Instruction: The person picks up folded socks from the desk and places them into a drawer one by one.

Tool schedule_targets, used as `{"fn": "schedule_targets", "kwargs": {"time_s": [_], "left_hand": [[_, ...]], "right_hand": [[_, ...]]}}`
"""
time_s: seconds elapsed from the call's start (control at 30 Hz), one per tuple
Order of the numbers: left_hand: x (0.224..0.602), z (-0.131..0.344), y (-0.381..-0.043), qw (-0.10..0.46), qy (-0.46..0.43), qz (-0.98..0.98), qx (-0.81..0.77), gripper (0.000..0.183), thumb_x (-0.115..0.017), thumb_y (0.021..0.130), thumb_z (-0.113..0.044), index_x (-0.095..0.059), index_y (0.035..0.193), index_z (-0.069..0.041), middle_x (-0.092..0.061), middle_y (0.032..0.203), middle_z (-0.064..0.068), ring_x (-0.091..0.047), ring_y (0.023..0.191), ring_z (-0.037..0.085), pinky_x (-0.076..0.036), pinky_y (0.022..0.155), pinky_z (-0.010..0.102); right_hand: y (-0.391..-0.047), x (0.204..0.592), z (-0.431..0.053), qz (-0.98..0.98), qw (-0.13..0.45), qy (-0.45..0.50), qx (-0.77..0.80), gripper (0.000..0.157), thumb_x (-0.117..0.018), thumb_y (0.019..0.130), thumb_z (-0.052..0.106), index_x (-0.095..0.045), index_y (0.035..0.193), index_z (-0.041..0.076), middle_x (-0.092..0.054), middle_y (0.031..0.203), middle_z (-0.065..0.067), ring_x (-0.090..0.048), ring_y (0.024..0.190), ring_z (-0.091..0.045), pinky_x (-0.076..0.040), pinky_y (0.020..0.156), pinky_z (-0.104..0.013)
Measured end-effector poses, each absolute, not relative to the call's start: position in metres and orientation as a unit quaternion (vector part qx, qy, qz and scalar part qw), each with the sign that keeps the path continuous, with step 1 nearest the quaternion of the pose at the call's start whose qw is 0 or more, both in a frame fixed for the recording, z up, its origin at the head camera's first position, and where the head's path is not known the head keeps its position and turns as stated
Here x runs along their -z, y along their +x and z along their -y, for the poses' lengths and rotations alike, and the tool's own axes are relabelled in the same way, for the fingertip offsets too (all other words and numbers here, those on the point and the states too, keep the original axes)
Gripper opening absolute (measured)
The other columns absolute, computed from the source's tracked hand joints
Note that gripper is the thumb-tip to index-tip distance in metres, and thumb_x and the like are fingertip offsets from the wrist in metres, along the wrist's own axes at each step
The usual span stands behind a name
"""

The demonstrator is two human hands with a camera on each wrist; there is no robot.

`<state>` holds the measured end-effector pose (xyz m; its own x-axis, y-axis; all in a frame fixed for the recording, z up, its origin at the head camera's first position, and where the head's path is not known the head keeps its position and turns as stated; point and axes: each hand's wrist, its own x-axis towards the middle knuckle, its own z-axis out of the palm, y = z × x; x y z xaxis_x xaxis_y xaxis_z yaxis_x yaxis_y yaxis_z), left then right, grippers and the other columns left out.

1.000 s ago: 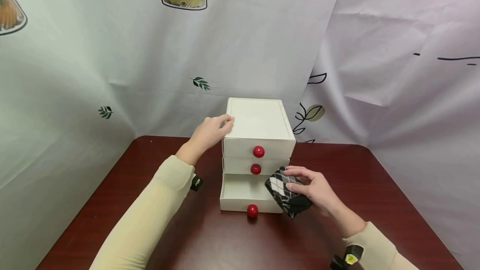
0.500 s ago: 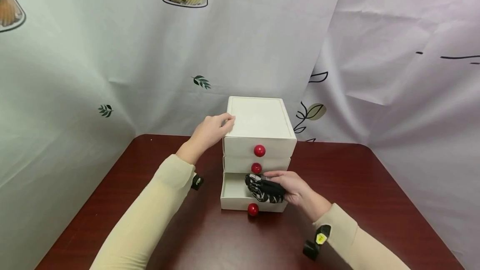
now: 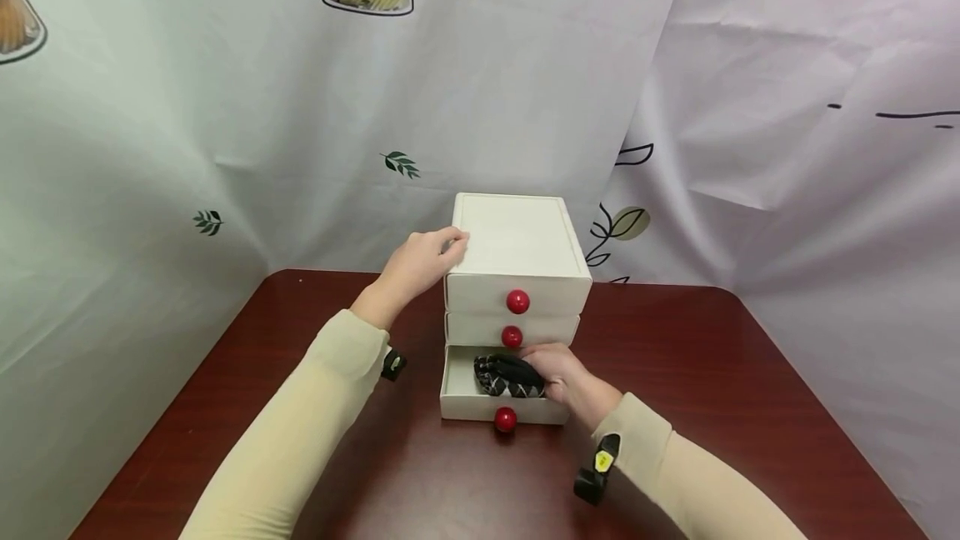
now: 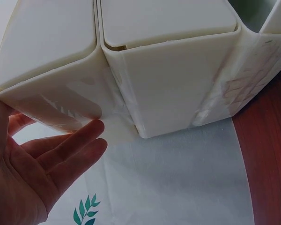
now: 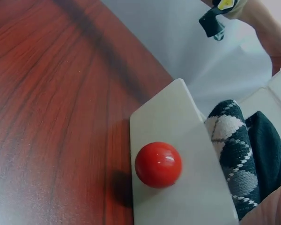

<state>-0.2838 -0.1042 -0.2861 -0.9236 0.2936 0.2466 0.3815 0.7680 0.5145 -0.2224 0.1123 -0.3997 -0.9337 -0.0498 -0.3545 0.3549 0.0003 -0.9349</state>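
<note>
A white three-drawer desktop cabinet (image 3: 521,236) stands on the table, its bottom drawer (image 3: 465,408) pulled out. My left hand (image 3: 422,261) rests at the cabinet's top left edge. In the left wrist view its fingers (image 4: 79,145) lie fairly straight against the side wall. Inside the bottom drawer is a folded black, grey and white argyle sock (image 3: 504,376), held at its right end by my right hand (image 3: 558,369). The right wrist view shows the sock (image 5: 236,154) just behind the drawer front; most of that hand is out of frame there.
Red round knobs sit on the drawers, including the top knob (image 3: 517,301) and the bottom knob (image 3: 506,419). The upper two drawers are closed. A dark red wooden table (image 3: 390,473) lies below, with a printed white cloth (image 3: 525,65) hanging behind it.
My right hand has carried the sock leftward from the drawer's right front corner and lowered it into the bottom drawer. My left hand stays at the cabinet edge.
</note>
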Motion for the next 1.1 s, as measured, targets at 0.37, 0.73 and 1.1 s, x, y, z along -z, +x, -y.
{"fn": "schedule_targets", "kwargs": {"time_s": [0.37,0.73,1.1], "left_hand": [[0.288,0.105,-0.283,0.073,-0.179,0.936,0.294,0.041,-0.038,0.097,-0.040,-0.055,0.130,-0.021,-0.055,0.070,0.002,-0.034,0.050,0.017,-0.037,0.058,0.035],[0.287,0.103,-0.283,0.073,-0.183,0.936,0.291,0.042,-0.037,0.097,-0.040,-0.055,0.130,-0.021,-0.056,0.072,0.003,-0.034,0.050,0.016,-0.037,0.058,0.035],[0.286,0.103,-0.282,0.081,-0.179,0.938,0.287,0.041,-0.038,0.097,-0.039,-0.056,0.129,-0.021,-0.059,0.077,0.005,-0.037,0.051,0.017,-0.037,0.060,0.036]], "right_hand": [[-0.221,0.409,-0.103,-0.774,0.080,0.105,0.619,0.030,-0.058,0.084,-0.009,-0.058,0.113,-0.015,-0.056,0.117,-0.026,-0.050,0.111,-0.033,-0.043,0.090,-0.041],[-0.203,0.385,-0.120,-0.751,0.124,0.097,0.642,0.032,-0.060,0.084,-0.002,-0.061,0.116,-0.005,-0.059,0.092,-0.010,-0.040,0.053,-0.012,-0.037,0.053,-0.028],[-0.170,0.381,-0.146,-0.582,0.347,-0.071,0.732,0.015,-0.056,0.091,0.012,-0.064,0.100,0.003,-0.067,0.095,-0.009,-0.065,0.079,-0.019,-0.051,0.071,-0.033]]}}
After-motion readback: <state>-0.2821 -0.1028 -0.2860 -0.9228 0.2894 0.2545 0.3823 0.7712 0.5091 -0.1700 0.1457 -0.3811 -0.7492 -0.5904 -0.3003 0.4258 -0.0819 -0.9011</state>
